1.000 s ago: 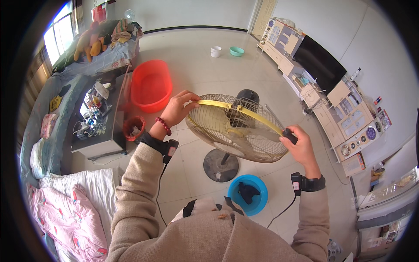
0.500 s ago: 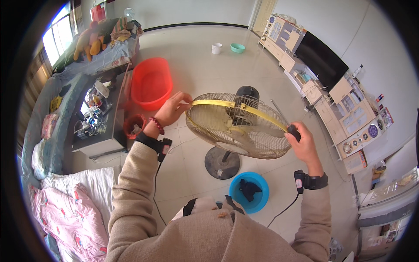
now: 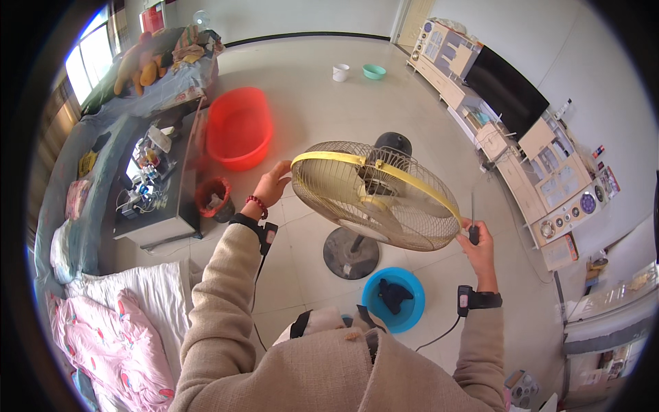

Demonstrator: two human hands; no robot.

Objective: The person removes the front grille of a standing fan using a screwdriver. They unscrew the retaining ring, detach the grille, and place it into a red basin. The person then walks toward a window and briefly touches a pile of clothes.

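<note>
The right hand [image 3: 478, 240] has dropped to four o'clock of the round yellow-rimmed wire fan cage [image 3: 374, 196], clenched on a dark-handled screwdriver [image 3: 473, 223] — left hand [image 3: 273, 184], fingers loose, should steady the rim at nine o'clock.

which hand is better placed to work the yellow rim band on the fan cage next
Right, probably. The right hand holds a dark-handled screwdriver right at the lower end of the yellow band on the fan cage. The left hand is open beside the cage's far edge, only steadying it.
</note>
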